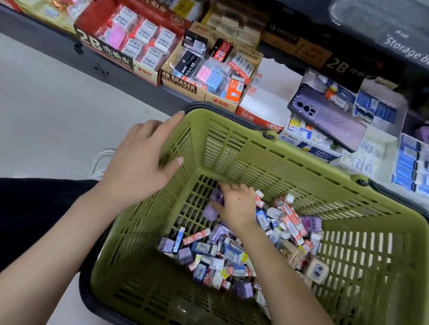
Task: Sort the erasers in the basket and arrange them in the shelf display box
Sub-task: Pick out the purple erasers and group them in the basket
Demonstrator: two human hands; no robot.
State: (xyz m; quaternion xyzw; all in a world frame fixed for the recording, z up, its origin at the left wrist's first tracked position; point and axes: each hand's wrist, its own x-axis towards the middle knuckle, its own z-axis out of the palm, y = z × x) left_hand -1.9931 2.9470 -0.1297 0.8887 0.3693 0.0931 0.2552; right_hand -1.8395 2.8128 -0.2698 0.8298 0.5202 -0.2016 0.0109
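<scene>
Green slotted plastic forms the basket, which fills the lower right of the head view. The erasers lie in a loose heap on its floor, toward the middle and right.

They are small wrapped blocks in blue, white, red and purple. I judge them light, firm and slightly slick in their film, so each is best pinched across its 2 long sides. Their print is too small to read.

The left hand holds the basket's wall at the left corner, with the thumb inside and the fingers laid over the rim outside. The right hand is palm down in the heap beside a purple eraser. Its fingertips are hidden beneath it, so I cannot tell whether they have closed on anything.

Along the shelf in the upper half:
- A red display box at upper left reads "2B" on its front and its raised flap.
- A tan box just right of it reads "4B ERASER".
- A darker box behind reads "4B ERASER" faintly.
- At upper right, a clear bin carries the words "Storage box".
- A purple phone lies face down across boxes right of centre.
</scene>
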